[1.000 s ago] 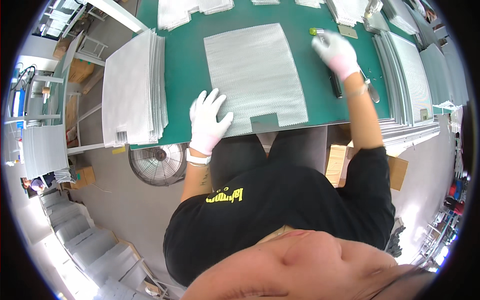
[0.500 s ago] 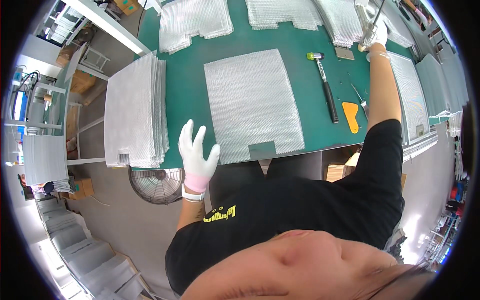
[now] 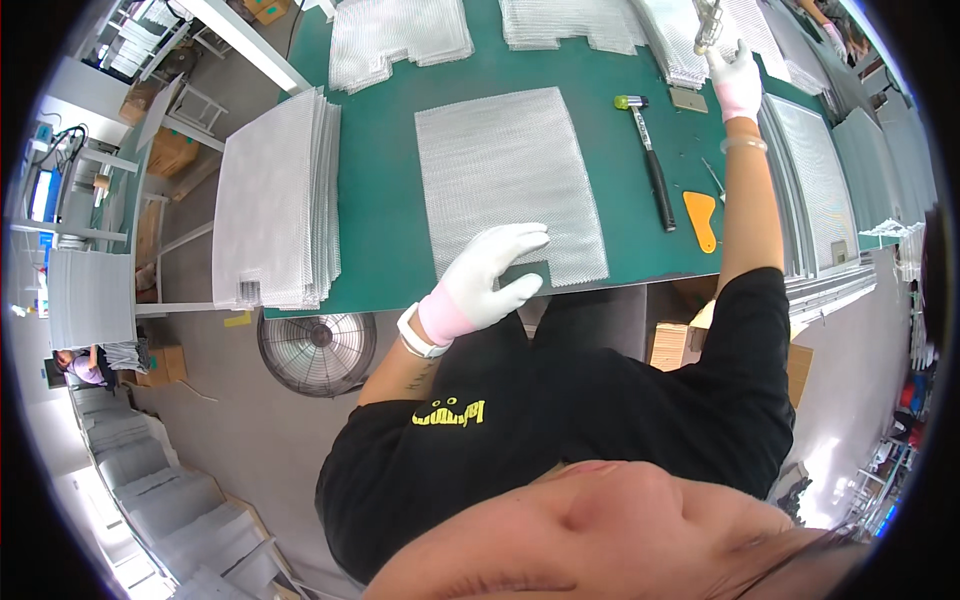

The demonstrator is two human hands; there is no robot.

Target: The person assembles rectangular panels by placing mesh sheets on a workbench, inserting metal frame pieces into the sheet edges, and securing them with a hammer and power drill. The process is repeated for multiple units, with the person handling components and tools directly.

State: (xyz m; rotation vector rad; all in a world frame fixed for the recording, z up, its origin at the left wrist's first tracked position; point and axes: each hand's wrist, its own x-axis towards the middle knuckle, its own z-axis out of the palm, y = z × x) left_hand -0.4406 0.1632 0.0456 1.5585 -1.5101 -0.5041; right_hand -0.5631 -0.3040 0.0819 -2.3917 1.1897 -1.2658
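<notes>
A silver mesh sheet (image 3: 505,170) with a notch in its near edge lies flat on the green table (image 3: 380,190). Over its near left part is my left hand (image 3: 490,275) in a white glove with a pink cuff, fingers stretched and thumb apart, close to the notch; touching or just above, I cannot tell. My right hand (image 3: 736,85), also gloved, is raised at the far right with its fingers apart. Just beyond its fingertips hangs a silver metal tool (image 3: 708,28), its kind unclear, seemingly out of the hand.
A mallet (image 3: 654,170), a yellow scraper (image 3: 701,220) and a small metal plate (image 3: 688,99) lie right of the sheet. Mesh stacks stand at the left (image 3: 275,200), along the far edge (image 3: 400,40) and at the right (image 3: 815,180). A floor fan (image 3: 318,350) is below the table.
My left hand has swung right from beside the sheet to over its near edge. My right hand has come away from the hanging tool, which now hangs farther left.
</notes>
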